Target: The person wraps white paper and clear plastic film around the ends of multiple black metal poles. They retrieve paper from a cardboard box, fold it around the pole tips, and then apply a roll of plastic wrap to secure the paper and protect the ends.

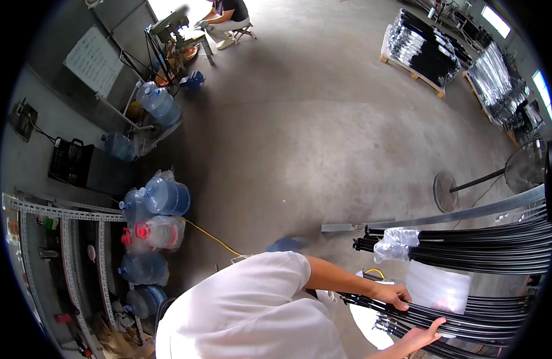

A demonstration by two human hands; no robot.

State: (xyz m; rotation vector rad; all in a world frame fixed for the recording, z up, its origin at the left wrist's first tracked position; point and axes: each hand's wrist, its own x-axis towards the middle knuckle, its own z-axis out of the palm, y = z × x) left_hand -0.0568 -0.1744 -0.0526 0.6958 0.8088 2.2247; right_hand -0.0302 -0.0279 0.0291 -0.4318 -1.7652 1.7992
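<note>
A bundle of long, thin black rods (491, 321) lies on the right, with ends toward the middle. My left hand (393, 295) reaches over from above, its fingers curled round the rods near those ends. Lower and farther right, my right hand (427, 335) grips the same bundle, thumb on top; its other fingers are partly hidden. Between this bundle and the rods behind it lies a white translucent wrapping sheet (431, 282). Those farther rods (485, 254) are bound near their ends with clear plastic wrap (397, 243).
A metal rail (431, 221) runs behind the rods, with a floor fan (524, 166) beyond. Large water bottles (168, 196) stand left beside a slotted metal shelf (66, 212). Wrapped bundles on a pallet (415, 75) are far right. Another person (228, 15) sits at a machine (168, 27).
</note>
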